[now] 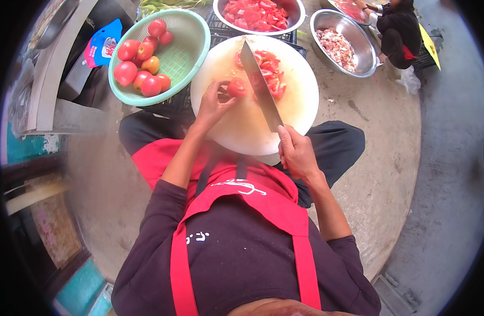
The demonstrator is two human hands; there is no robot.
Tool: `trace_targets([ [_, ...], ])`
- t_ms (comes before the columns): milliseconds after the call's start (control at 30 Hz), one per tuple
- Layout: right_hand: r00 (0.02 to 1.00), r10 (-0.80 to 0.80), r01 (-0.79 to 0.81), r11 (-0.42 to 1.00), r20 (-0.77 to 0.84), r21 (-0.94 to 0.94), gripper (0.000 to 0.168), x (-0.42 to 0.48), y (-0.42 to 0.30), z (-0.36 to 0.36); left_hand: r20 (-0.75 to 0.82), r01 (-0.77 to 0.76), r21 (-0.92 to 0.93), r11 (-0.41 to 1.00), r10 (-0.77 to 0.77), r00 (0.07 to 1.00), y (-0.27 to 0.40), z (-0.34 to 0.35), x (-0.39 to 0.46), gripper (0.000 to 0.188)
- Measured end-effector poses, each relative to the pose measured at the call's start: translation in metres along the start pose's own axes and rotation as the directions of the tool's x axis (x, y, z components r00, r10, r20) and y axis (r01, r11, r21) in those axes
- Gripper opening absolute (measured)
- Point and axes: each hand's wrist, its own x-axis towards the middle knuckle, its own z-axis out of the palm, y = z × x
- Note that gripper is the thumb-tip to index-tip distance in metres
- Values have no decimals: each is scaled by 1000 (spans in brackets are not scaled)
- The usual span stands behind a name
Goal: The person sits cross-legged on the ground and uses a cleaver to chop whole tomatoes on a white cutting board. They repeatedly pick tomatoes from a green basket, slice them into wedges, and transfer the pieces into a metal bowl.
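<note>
My right hand (296,152) grips the handle of a broad kitchen knife (261,87); its blade slants up and leftward across a round white cutting board (238,138). Left of the blade, the thumb and fingers of my left hand (215,103) hold a piece of tomato (237,87) on the board. Cut tomato wedges (274,75) lie in a heap to the right of the blade, and the blade hides part of them. Whole tomatoes (145,51) sit in a green plastic colander (163,96) beyond my left hand.
Behind the board stands a metal bowl (257,32) of cut tomatoes, with black plastic crates (222,31) beside it. Another steel bowl (366,51) at the right holds chopped meat. A person (401,31) crouches by a further basin (346,10). A blue and pink fan (103,43) lies at left.
</note>
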Motion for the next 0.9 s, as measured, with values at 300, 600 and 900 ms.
trace_targets([
  [300, 988, 127, -108, 976, 91, -188, 30, 16, 10, 16, -43, -70, 132, 989, 77, 996, -13, -9, -15, 46],
  [600, 966, -255, 255, 934, 34, -250, 32, -8, -5, 23, -110, 31, -61, 998, -38, 993, -17, -14, -33, 45],
  [900, 996, 0, 9, 994, 90, -105, 32, -4, 9, 9, -184, 9, 107, 994, 11, 983, -5, -23, -44, 37],
])
